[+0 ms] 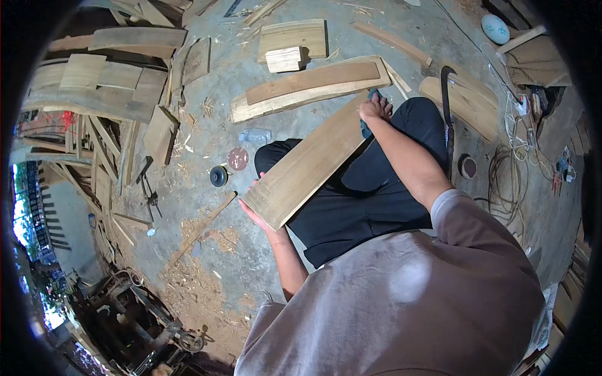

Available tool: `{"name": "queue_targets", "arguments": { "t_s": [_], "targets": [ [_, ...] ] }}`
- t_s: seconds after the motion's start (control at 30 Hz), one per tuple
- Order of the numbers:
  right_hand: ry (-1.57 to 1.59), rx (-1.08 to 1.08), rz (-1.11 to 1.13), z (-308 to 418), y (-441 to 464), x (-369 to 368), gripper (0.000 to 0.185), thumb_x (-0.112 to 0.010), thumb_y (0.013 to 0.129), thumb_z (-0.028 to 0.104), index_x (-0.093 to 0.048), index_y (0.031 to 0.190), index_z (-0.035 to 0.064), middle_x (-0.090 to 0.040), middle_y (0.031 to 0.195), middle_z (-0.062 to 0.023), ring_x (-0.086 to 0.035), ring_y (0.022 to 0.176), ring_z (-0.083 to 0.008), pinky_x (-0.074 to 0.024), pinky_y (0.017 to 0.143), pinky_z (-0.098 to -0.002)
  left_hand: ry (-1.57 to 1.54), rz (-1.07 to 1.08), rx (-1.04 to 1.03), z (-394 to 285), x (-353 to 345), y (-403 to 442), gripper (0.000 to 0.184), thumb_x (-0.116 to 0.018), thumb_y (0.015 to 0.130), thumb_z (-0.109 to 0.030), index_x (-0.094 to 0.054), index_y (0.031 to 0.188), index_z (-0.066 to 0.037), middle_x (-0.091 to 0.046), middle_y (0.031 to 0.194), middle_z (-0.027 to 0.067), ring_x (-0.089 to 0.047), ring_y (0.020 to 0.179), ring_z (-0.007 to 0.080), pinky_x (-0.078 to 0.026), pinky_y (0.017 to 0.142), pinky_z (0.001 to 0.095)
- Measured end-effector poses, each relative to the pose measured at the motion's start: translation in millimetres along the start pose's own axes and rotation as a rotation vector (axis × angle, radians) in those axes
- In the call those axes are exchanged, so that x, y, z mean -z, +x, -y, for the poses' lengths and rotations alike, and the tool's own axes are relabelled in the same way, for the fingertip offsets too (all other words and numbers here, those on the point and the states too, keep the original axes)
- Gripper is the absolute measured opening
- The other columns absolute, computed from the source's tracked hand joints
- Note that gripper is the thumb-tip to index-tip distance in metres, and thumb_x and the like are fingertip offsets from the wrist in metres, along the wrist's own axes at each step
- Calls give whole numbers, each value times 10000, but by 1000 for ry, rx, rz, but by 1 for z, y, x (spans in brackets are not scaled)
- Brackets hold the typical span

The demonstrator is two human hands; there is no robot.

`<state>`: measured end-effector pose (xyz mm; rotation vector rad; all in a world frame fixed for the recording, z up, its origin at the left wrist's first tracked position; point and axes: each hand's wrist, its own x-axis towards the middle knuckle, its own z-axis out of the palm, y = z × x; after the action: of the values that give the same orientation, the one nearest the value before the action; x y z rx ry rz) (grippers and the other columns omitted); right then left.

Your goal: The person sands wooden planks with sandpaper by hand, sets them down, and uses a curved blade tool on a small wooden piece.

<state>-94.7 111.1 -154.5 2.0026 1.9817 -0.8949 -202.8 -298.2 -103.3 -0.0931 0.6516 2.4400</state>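
Note:
A long wooden board (pixel 310 164) lies slantwise across my lap, its near end low on the left. My left hand (pixel 252 210) grips that near end from the side, fingers under the edge. At the far end, my right hand (pixel 376 109) is closed around a dark teal tool (pixel 366 130) that sits against the board. The hand covers most of the tool, so its exact kind is hidden. Just beyond the far end, a thin brown plank (pixel 313 83) rests on a paler, wider plank (pixel 241 113) on the floor.
Around me lie a wood block (pixel 283 59), a black round disc (pixel 218 176), a reddish sanding disc (pixel 238 158) and a stick (pixel 204 229). Stacked boards (pixel 113 78) stand at left, machinery (pixel 135 319) at lower left. Coiled cables (pixel 505 182) lie to the right.

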Motion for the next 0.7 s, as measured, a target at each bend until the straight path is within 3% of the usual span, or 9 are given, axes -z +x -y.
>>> {"name": "queue_targets", "arguments": {
  "t_s": [0.1, 0.2, 0.3, 0.33, 0.43, 0.57, 0.63, 0.7],
  "targets": [
    [-91, -43, 53, 1, -17, 14, 728, -470, 962, 521, -271, 1557, 151, -138, 1654, -101, -54, 1527, -330, -37, 1209, -550, -213, 211, 39, 2, -3, 0, 590, -461, 986, -555, -672, 1213, -54, -555, 1423, 130, -292, 1465, 348, -188, 1209, 542],
    [52, -147, 16, -2, -6, -6, 850, -488, 951, 558, -188, 1571, 60, -91, 1657, -148, 7, 1534, -335, -2, 1222, -527, -146, -13, 37, 2, -3, -3, 582, -465, 985, -557, -682, 1202, -61, -547, 1427, 146, -288, 1467, 348, -186, 1211, 542],
    [42, -119, 9, 4, -34, -2, 793, -440, 985, 497, -173, 1571, 35, -86, 1656, -175, 8, 1533, -348, 5, 1220, -524, -166, 97, 27, 3, -3, -1, 571, -477, 982, -555, -671, 1229, -78, -564, 1406, 138, -290, 1466, 350, -190, 1211, 546],
    [62, -50, -40, 3, -41, -6, 756, -421, 994, 459, -181, 1570, 32, -103, 1654, -172, -3, 1532, -354, 2, 1218, -526, -189, 163, 26, 4, -3, 1, 560, -489, 978, -553, -669, 1212, -78, -580, 1382, 136, -296, 1461, 358, -194, 1209, 551],
    [-44, 267, -94, 1, -52, -26, 665, -382, 1013, 383, -232, 1556, 31, -165, 1641, -182, -78, 1519, -388, -40, 1211, -537, -205, -19, -5, 5, -15, -2, 529, -530, 959, -552, -681, 1153, -83, -654, 1222, 122, -346, 1432, 377, -235, 1197, 550],
    [41, 847, -133, 11, -126, -32, 539, -442, 1006, 338, -394, 1452, 41, -331, 1555, -207, -250, 1446, -432, -225, 1149, -587, -183, -57, -25, 9, -26, -10, 542, -529, 953, -550, -674, 1165, -72, -638, 1259, 134, -355, 1426, 378, -234, 1197, 551],
    [89, 1117, -140, 18, -167, -40, 469, -477, 1001, 297, -469, 1421, 90, -409, 1506, -214, -324, 1408, -442, -249, 1124, -605, -177, -57, -49, 7, -23, -7, 547, -522, 954, -547, -669, 1154, -59, -623, 1293, 145, -352, 1426, 383, -225, 1199, 557],
    [71, 1328, -2, 25, -215, -32, 464, -451, 1018, 263, -457, 1458, 115, -371, 1542, -201, -312, 1425, -445, -222, 1146, -609, -118, 0, -43, 2, -11, -2, 557, -517, 955, -544, -664, 1180, -57, -598, 1338, 163, -348, 1430, 377, -236, 1202, 523]
  ]
}}
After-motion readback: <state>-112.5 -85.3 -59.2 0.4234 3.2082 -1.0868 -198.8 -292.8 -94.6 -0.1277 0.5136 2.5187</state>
